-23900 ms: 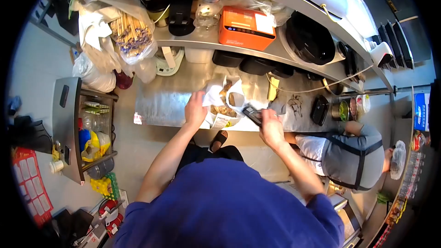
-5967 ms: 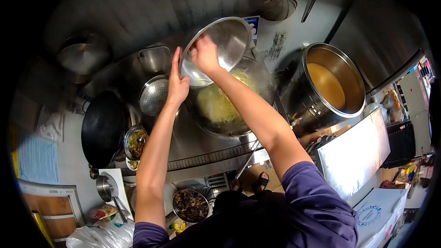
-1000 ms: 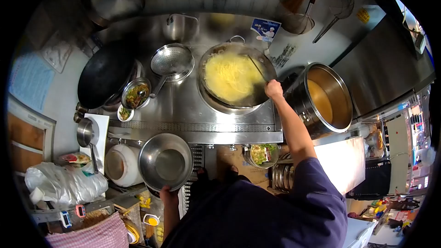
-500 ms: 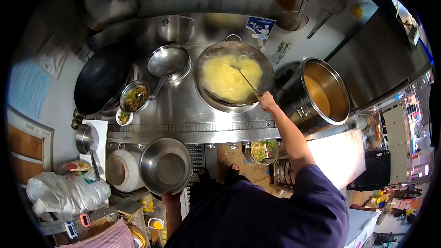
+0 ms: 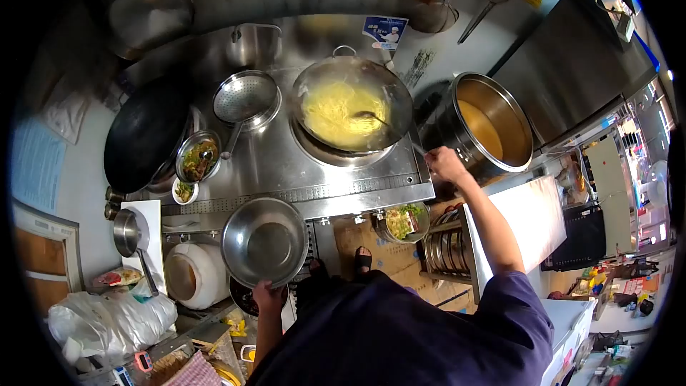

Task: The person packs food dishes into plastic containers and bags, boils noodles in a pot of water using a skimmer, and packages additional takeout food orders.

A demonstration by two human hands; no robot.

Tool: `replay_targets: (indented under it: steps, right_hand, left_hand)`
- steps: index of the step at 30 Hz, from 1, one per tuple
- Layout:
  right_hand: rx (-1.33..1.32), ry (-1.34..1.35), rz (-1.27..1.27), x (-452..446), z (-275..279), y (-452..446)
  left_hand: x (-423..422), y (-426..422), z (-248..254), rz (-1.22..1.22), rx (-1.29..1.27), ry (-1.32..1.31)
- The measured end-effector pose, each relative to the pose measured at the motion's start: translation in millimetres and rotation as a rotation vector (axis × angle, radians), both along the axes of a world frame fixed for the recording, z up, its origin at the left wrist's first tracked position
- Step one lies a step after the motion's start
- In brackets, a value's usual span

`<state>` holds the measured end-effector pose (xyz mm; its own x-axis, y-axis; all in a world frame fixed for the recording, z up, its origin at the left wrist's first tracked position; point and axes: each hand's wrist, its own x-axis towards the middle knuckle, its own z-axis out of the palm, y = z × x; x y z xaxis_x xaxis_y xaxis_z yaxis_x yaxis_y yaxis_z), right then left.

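Noodles are lying in the wok, probably soft and slippery. A likely stiff ladle is dipping among them; its handle end, beyond the wok's rim, seems the safest hold, and the right hand appears to be gripping there. Nearer the person than the wok, the left hand is grasping the rim of a smooth, probably light metal bowl.
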<state>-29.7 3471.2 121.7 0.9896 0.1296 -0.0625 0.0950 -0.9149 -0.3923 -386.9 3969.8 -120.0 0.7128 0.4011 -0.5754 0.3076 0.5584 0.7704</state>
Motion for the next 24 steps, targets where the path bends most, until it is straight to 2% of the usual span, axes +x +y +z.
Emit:
replay_targets:
  steps: [3,5,7,11,13,17,19,21,22,24]
  right_hand:
    - [-0.094,-0.031,-0.040,-13.3,45.5,-6.1]
    - [-0.165,-0.088,0.013,-18.1,74.7,-10.0]
    - [-0.181,-0.077,0.115,-20.6,98.6,-19.1]
    - [-0.225,0.062,0.122,-25.6,121.6,-25.3]
    - [-0.357,0.123,0.208,-25.0,113.8,-28.2]
    - [-0.355,0.152,0.203,-14.9,72.8,-18.9]
    - [-0.364,0.100,0.455,-3.7,44.5,-15.7]
    - [-0.476,0.122,0.405,4.5,15.0,-2.0]
    - [-0.386,0.169,0.265,1.3,15.7,12.6]
    - [-0.311,0.121,0.137,9.4,-30.6,14.7]
  left_hand:
    - [9.4,-1.5,4.3,-0.049,0.003,-0.086]
    - [26.8,-10.4,32.4,0.224,-0.385,-0.005]
    - [27.3,-5.7,25.0,0.197,-0.380,0.009]
    - [30.5,0.3,12.7,0.200,-0.417,0.041]
    - [32.5,1.2,9.5,0.209,-0.426,0.035]
    - [29.4,1.5,10.1,0.256,-0.439,0.018]
    - [24.2,1.9,11.5,0.252,-0.422,-0.011]
    - [21.3,3.8,13.9,0.244,-0.401,-0.042]
    - [20.4,4.3,15.6,0.272,-0.391,-0.015]
    - [20.6,4.3,21.2,0.307,-0.378,0.009]
